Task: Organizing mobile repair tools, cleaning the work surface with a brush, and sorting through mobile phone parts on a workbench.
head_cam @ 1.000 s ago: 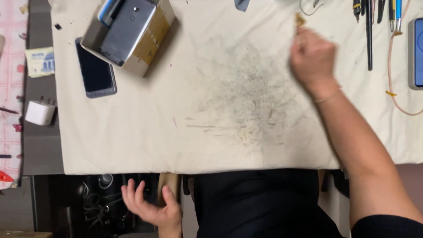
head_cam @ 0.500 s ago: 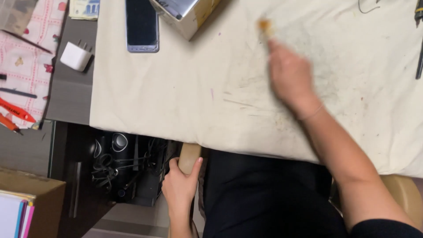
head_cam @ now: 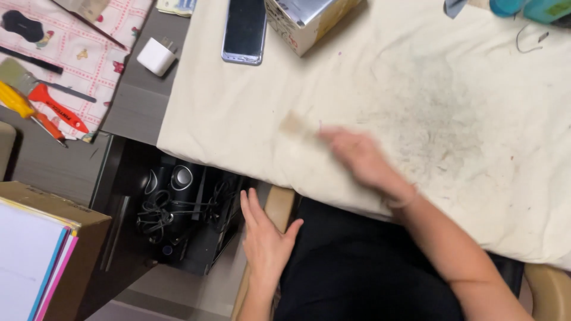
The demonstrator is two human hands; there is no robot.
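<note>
A small pale brush (head_cam: 294, 125), blurred with motion, lies against the cream cloth (head_cam: 238, 113) that covers the desk (head_cam: 140, 107), near its front edge. The right hand (head_cam: 357, 157) is just beside it on the cloth, also blurred; it seems to grip the brush's handle, though the fingers cannot be made out clearly. To the right of the hand the cloth carries a wide patch of dark specks and dust (head_cam: 434, 119).

The left hand (head_cam: 264, 238) is down below the desk edge, open with fingers together, its palm resting against a tan chair arm (head_cam: 279, 205).

At the far side of the cloth lie a dark phone (head_cam: 244, 30) and, right of it, a cardboard box (head_cam: 303, 21) with a silver item inside. A white charger plug (head_cam: 156, 56) sits on the bare grey desk to the left. Farther left, a patterned cloth (head_cam: 71, 53) holds red and yellow tools (head_cam: 41, 107). Under the desk are black speakers and tangled cables (head_cam: 172, 202), and a brown box with coloured folders (head_cam: 41, 249) stands at the near left.
</note>
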